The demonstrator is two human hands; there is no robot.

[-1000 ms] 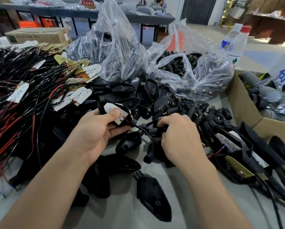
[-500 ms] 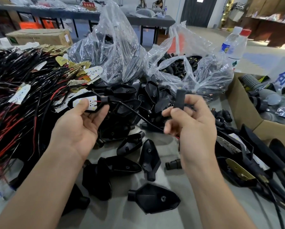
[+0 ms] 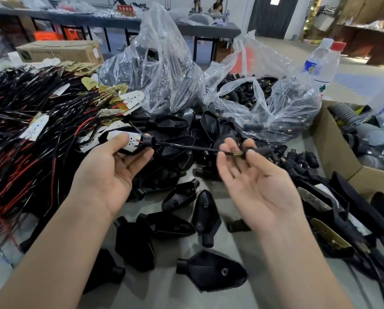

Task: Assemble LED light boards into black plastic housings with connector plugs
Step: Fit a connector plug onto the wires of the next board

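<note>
Since the black housing (image 3: 147,142) is light, rigid plastic, the left hand (image 3: 110,172) cradles it from beneath, thumb pressing the thin LED board (image 3: 132,139) into it. That board looks fragile and is best handled by its edges. Its limp cable (image 3: 186,148) runs across to the right hand (image 3: 260,192), whose fingertips pinch the small connector plug (image 3: 256,150). Behind, a tangled wire heap (image 3: 30,134) and clear bags (image 3: 164,70) crowd in, and loose housings (image 3: 211,273) litter the table (image 3: 168,293) below the hands.
</note>
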